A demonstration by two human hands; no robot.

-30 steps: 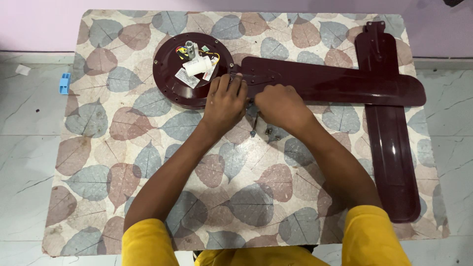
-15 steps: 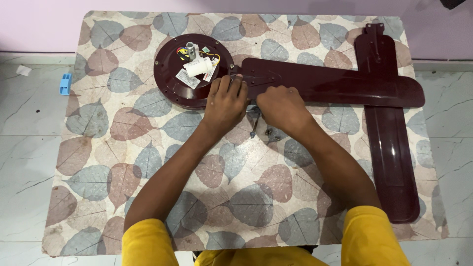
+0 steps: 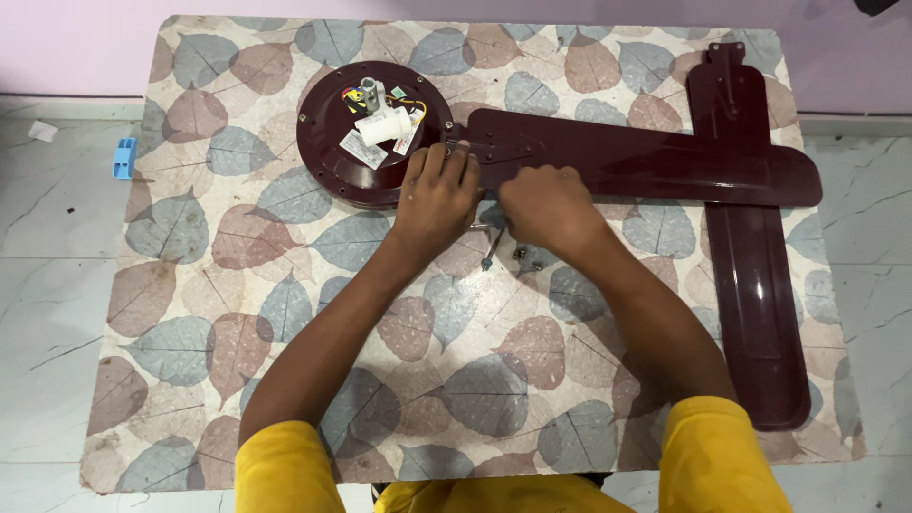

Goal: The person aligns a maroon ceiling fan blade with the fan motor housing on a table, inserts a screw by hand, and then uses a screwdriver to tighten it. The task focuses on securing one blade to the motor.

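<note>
A dark maroon ceiling fan motor housing, round, lies on the table with wires and a white capacitor on top. A maroon fan blade runs from it to the right. My left hand rests with its fingertips on the blade's mounting end at the housing's rim. My right hand sits just right of it, fingers curled down at the blade's near edge; what they hold is hidden. Loose screws lie on the table below my hands.
A second maroon blade lies lengthwise along the table's right side, under the first blade. The table has a leaf-patterned cover. A small blue object sits at the table's left edge, above a tiled floor.
Both hands have stayed at the blade's mounting end, with only slight finger shifts. The blade and housing have not moved.
</note>
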